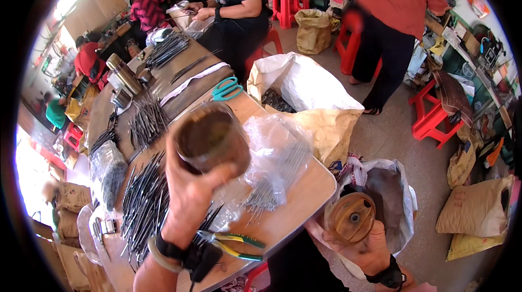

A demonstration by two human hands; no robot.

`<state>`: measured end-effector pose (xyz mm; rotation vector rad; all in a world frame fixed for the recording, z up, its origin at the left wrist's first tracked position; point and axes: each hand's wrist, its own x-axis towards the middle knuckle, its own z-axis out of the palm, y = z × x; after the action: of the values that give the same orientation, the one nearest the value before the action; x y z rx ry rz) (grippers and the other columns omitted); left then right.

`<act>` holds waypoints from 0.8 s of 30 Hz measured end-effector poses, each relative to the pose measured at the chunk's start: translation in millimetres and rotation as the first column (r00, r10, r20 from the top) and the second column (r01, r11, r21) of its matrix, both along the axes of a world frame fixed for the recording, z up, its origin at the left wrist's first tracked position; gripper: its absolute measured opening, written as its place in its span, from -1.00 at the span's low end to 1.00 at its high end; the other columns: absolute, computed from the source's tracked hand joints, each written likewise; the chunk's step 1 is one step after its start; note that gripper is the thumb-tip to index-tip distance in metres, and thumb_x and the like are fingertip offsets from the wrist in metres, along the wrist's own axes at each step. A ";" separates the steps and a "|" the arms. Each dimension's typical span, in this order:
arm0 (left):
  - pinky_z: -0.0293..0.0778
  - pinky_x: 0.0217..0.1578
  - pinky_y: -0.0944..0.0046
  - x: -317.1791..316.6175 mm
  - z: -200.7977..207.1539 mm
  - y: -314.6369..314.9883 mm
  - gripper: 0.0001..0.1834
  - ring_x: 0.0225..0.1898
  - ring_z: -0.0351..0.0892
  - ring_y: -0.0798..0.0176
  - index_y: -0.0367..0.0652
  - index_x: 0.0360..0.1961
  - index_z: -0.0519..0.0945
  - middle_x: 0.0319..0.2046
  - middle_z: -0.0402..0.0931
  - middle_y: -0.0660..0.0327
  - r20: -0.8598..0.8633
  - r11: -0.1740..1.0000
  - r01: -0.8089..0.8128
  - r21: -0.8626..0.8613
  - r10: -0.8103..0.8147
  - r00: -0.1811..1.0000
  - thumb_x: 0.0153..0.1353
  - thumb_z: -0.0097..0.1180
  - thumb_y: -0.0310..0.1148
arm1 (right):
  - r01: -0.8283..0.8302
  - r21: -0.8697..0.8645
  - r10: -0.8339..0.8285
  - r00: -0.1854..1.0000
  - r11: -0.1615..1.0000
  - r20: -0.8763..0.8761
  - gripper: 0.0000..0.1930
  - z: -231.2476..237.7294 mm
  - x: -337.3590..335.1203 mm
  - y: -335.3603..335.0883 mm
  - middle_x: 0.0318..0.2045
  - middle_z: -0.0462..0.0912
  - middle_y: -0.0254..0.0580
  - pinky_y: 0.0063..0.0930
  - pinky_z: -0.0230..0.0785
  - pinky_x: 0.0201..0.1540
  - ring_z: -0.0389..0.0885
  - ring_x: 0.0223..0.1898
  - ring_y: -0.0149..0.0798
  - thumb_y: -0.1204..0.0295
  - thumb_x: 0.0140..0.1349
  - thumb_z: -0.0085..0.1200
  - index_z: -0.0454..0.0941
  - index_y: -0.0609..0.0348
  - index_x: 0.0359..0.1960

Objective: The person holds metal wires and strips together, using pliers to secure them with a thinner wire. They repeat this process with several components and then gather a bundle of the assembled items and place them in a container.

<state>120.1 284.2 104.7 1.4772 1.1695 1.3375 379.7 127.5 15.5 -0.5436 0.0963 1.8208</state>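
Note:
Over the table, my left hand is wrapped round a clear, brown-tinted jar, blurred by motion, its contents hard to make out. Off the table's right edge, my right hand grips a round, brown, see-through lid with a small dark knob or hole at its middle. Yellow-and-green pliers lie beside my left wrist. A heap of thin dark metal rods spreads left of that forearm. Right of the jar, a clear plastic bag partly covers thin silvery rods.
Teal scissors lie beyond the jar. More rods and a thermos are farther back. An open white sack stands behind the lid, a larger one beyond. Several people are around, one standing by red stools.

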 end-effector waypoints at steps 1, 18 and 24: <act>0.37 0.23 0.16 2.2 7.0 -19.7 -0.04 0.15 0.47 0.17 -0.27 0.22 0.30 0.10 0.47 0.08 0.002 0.997 0.044 -0.059 -0.044 0.999 -0.31 0.50 -0.51 | 0.003 0.009 -0.003 0.999 1.000 0.032 -0.55 0.0 1.4 -6.7 0.07 0.59 -0.22 -0.11 0.36 0.22 0.53 0.12 -0.17 0.15 0.28 0.13 0.49 0.10 0.13; 0.43 0.12 -0.16 -7.2 41.4 -174.3 -0.27 0.05 0.54 -0.26 -0.27 0.22 0.31 0.00 0.48 -0.30 0.164 0.799 0.582 0.150 -0.601 0.782 0.16 0.27 -0.05 | 0.004 0.042 -0.009 0.994 0.999 0.106 -0.58 25.3 -7.1 -78.7 0.15 0.53 -0.12 -0.05 0.33 0.28 0.50 0.19 -0.08 0.25 0.34 0.03 0.43 0.12 0.18; 0.44 0.07 -0.31 10.0 73.3 -198.8 -0.56 0.02 0.53 -0.37 -0.20 0.20 0.32 -0.04 0.44 -0.45 -0.016 0.819 0.501 0.279 -0.517 0.856 0.42 -0.23 -0.18 | -0.042 0.066 0.029 0.982 0.997 0.188 -0.61 22.6 -14.3 -86.5 0.15 0.53 -0.15 -0.06 0.31 0.29 0.49 0.19 -0.11 0.29 0.36 0.01 0.43 0.13 0.17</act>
<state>130.1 85.4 178.0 1.7748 0.4926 1.1782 365.5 41.1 38.1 -0.6676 -0.1058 1.7916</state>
